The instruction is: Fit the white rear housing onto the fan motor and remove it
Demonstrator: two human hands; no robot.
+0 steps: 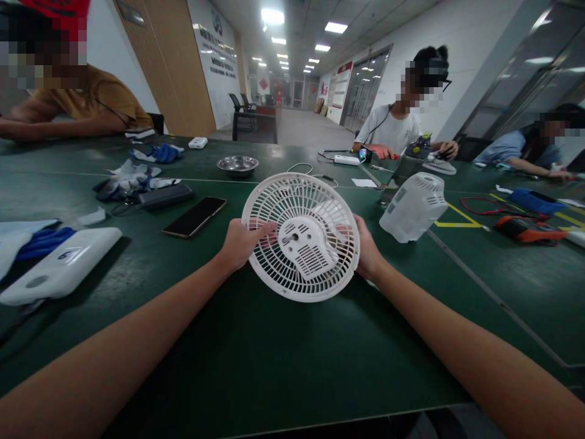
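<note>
A round white fan head (313,253) is held up off the green table (292,360), its slotted motor housing turned toward me. My left hand (244,242) grips the left rim, with the thumb laid over the grille. At the opposite rim my right hand (367,250) has hold of it; most of those fingers are hidden behind the grille. Fan blades show dimly through the slots. To the right of the fan head stands a translucent white plastic container (415,207). A thin white cable (304,166) lies behind the fan head.
Left of me lie a phone (195,216), a dark case (165,196), gloves (132,180) and a white power bank (64,262). A metal bowl (237,165) sits farther back. An orange multimeter (528,230) is at right. Several people sit around the table.
</note>
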